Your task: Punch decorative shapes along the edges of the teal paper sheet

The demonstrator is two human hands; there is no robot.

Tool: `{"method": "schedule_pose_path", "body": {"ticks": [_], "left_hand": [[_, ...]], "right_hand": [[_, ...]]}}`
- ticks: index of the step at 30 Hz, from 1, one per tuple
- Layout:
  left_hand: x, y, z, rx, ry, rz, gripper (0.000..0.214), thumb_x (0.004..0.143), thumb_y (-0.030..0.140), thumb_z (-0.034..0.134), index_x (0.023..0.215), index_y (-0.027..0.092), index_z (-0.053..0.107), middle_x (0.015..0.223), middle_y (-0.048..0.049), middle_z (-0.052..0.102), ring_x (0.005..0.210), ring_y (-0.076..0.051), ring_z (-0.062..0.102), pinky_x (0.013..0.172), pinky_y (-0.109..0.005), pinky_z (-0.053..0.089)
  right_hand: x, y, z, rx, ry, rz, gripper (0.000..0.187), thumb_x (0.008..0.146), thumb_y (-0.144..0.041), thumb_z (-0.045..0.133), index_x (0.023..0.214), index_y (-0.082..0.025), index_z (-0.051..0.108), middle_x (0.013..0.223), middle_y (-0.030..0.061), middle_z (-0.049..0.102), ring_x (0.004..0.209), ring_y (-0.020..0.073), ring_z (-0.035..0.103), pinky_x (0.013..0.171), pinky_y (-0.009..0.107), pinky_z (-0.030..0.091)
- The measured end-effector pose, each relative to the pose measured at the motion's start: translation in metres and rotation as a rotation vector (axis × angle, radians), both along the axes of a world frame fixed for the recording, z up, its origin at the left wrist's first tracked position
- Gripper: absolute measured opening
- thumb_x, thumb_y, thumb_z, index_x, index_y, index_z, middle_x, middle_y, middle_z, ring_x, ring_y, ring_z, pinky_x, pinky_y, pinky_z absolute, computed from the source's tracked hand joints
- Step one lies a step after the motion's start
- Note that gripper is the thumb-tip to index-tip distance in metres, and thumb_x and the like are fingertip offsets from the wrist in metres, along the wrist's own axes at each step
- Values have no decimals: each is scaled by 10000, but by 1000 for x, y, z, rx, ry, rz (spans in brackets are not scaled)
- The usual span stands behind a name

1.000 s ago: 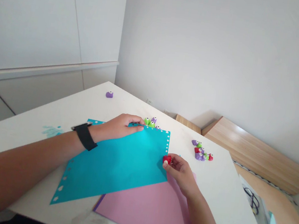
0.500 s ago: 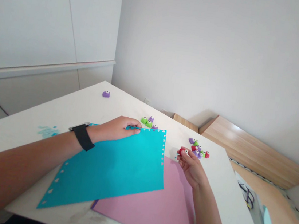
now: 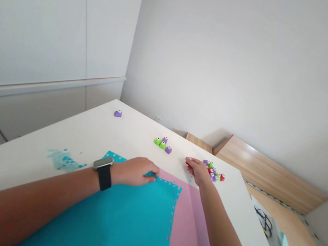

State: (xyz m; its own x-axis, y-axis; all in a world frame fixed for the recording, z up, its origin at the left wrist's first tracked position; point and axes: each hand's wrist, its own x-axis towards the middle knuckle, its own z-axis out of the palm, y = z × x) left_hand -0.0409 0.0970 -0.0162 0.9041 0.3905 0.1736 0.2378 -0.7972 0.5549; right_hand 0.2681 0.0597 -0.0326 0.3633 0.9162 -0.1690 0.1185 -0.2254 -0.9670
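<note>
A teal paper sheet (image 3: 114, 221) with punched holes along its edges lies on a pink sheet (image 3: 186, 231) on the white table (image 3: 95, 138). My left hand (image 3: 135, 171), with a black watch on the wrist, pinches the teal sheet's far edge. My right hand (image 3: 197, 170) reaches toward a cluster of small purple, green and red craft punches (image 3: 214, 173) and holds a small red punch (image 3: 188, 163), mostly hidden by the fingers.
Another group of green and purple punches (image 3: 163, 144) sits farther back, and a lone purple punch (image 3: 118, 113) near the far corner. Teal paper bits (image 3: 62, 159) lie at the left. Wooden flooring (image 3: 266, 169) lies past the table's right edge.
My right hand has carried the red punch away from the teal sheet's corner toward the cluster of punches. My left hand has pulled the teal sheet nearer, turning it. The view has tilted up.
</note>
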Motion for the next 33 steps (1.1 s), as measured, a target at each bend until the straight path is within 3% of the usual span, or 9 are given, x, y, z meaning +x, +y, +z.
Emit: {"method": "schedule_pose_path", "body": {"ticks": [3,8,17,19,22,26,29,33], "left_hand": [[-1,0,-3,16,-2,12,184,907,338,574,981,255,720,966,-23,768,894,-226,698,799,-284,455],[-1,0,-4,38,-2,25,172,895,326,586,975,251,719,964,-23,770,895,-231,701,790,-288,464],[-2,0,-6,64,-9,21,160,896,333,583,961,263,712,949,-11,767,878,-228,705,765,-290,471],[-2,0,-6,66,-9,25,166,896,333,581,967,262,713,950,-15,768,882,-230,706,769,-293,473],[-2,0,-6,63,-7,29,177,899,336,575,979,258,713,961,-22,769,892,-234,707,777,-298,476],[-2,0,-6,56,-3,31,179,899,341,575,978,257,712,963,-26,769,896,-237,704,781,-301,476],[-2,0,-5,42,-1,34,181,898,345,576,981,259,712,971,-26,768,903,-237,700,790,-302,472],[-2,0,-4,18,6,25,191,905,356,569,987,259,712,976,-27,766,910,-231,695,804,-296,464]], "right_hand": [[-8,28,-3,-5,-98,4,404,599,-442,839,806,-111,737,571,13,608,477,100,458,444,239,326],[-26,61,-9,-1,-250,-10,445,673,-496,766,912,-121,753,628,15,641,449,84,414,424,231,290],[-44,81,-10,-15,-542,24,521,831,-609,549,938,-142,756,589,27,646,473,129,506,466,246,395],[-34,79,-5,-32,-634,-1,491,868,-551,512,1032,-144,733,658,48,679,524,152,566,506,261,438],[-6,68,6,-61,-815,-82,430,878,-435,515,1168,-163,679,902,93,726,772,207,662,691,305,502],[41,38,20,-165,-1077,-200,450,856,-326,544,1251,-130,628,1237,184,634,1166,305,558,1009,403,380],[69,17,23,-287,-1217,-215,460,835,-321,574,1225,-89,647,1298,242,574,1239,372,486,1049,461,307],[90,3,20,-396,-1323,-128,367,859,-315,545,1155,-165,700,1277,188,600,1191,333,515,993,416,342]]}}
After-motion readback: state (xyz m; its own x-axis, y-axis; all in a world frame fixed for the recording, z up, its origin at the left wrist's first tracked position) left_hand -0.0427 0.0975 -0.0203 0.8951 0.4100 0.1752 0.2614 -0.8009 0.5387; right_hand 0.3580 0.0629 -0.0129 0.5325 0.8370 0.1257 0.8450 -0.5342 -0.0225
